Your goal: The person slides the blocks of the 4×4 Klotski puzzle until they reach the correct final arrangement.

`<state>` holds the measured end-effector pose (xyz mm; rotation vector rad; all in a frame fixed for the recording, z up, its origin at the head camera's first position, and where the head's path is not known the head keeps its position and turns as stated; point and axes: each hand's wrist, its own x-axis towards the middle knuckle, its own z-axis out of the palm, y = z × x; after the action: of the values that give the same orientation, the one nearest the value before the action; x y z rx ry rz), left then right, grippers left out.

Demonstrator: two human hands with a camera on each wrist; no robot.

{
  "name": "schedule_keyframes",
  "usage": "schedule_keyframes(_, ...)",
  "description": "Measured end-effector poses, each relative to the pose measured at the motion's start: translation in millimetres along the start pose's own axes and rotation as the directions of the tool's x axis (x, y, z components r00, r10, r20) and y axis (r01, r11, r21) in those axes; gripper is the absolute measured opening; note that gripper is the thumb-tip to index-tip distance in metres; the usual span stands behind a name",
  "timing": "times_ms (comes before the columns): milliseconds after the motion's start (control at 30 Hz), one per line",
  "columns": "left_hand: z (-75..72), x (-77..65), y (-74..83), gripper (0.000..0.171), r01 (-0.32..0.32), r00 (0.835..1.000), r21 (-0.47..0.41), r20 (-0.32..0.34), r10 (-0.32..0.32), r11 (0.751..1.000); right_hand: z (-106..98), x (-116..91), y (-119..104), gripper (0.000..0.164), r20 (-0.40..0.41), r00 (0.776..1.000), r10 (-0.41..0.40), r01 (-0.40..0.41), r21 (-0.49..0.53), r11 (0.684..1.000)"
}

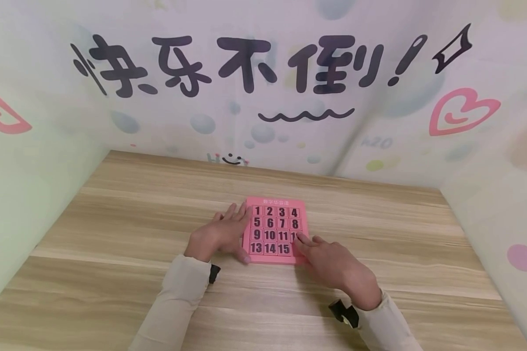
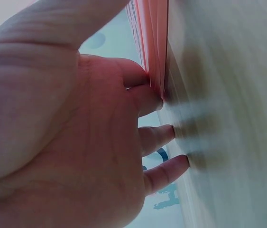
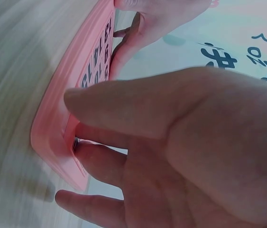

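Observation:
A pink number sliding puzzle (image 1: 272,261) lies flat on the wooden table. Its black-numbered tiles read 1 to 11 in order across the upper rows, with 13, 14 and 15 along the bottom. The gap is at the bottom right corner. My left hand (image 1: 227,234) rests along the puzzle's left side, its thumb at the near left corner and its fingertips down by the edge. With extended fingers, my right hand (image 1: 331,261) touches the tile above the gap, partly covering its number. In the right wrist view the right thumb (image 3: 119,102) hovers over the near rim.
The wooden table (image 1: 127,219) stretches around the puzzle on all sides. Behind it stands a printed backdrop (image 1: 246,131) with large black characters, bubbles and hearts. A pale wall (image 1: 35,170) borders the left side. Black wrist straps (image 1: 344,313) show at both sleeves.

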<state>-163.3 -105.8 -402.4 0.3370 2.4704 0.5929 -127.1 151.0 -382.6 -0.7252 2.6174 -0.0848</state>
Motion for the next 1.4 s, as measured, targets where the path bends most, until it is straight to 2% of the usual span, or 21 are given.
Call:
schedule_keyframes(567, 0.7, 1.2, 5.5, 0.127, -0.007, 1.0, 0.035, 0.017, 0.006, 0.999, -5.9, -6.7, 2.6, 0.047, -0.003, 1.0, 0.001, -0.001, -0.03, 1.0)
schedule_keyframes(800, -1.2, 0.4, 3.2, 0.127, 0.001, 1.0, 0.033, 0.024, -0.002, 0.999, -2.5, -2.5, 0.7, 0.047, -0.012, 1.0, 0.001, -0.001, -0.018, 1.0)
schedule_keyframes(1167, 6.7, -0.5, -3.1, 0.127, -0.002, 1.0, 0.008, 0.025, 0.002, 1.0, 2.2, -4.8, 1.2, 0.046, -0.02, 0.998, -0.056, 0.056, -0.017, 0.998)
schedule_keyframes(1300, 5.9, 0.1, -2.2, 0.126, -0.006, 1.0, 0.008, 0.027, 0.006, 1.0, 1.5, -5.0, 5.8, 0.045, -0.074, 0.992, -0.105, 0.103, -0.033, 0.994)
schedule_keyframes(1400, 4.6, 1.8, -5.4, 0.126, -0.02, 0.999, -0.02, 0.028, 0.021, 1.0, -1.5, -4.1, 11.7, 0.037, -0.191, 0.973, -0.131, 0.128, -0.03, 0.991)
